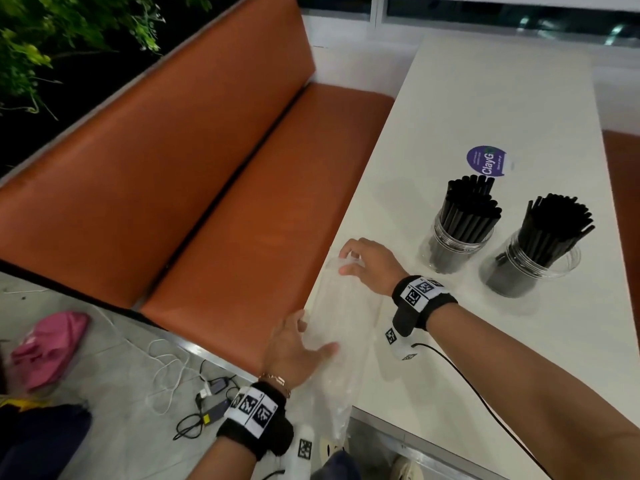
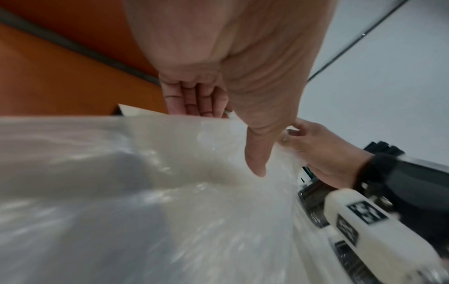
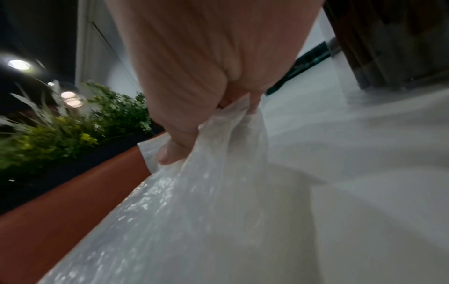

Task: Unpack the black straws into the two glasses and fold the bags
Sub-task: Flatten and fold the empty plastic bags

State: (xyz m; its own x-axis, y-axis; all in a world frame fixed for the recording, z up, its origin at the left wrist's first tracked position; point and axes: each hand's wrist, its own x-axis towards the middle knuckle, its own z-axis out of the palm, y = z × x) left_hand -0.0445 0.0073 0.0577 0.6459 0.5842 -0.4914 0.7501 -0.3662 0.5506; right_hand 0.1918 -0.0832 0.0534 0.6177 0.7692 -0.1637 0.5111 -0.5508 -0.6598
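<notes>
- While both glasses point(image 1: 456, 244) point(image 1: 530, 268) hold black straws point(image 1: 471, 209), only folding left.
- Clear bag point(image 1: 341, 317) stretched lengthwise along table point(image 1: 485, 98) near edge, tail hanging off.
- Right hand point(image 1: 372, 268) pinching far end, fingers curled on plastic.
- Left hand point(image 1: 298, 348) at near middle, fingers straight, thumb pressing film flat.
- Far end probably carried toward left hand.

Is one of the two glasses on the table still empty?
No, in the head view both glasses, the left glass and the right glass, are full of black straws.
</notes>
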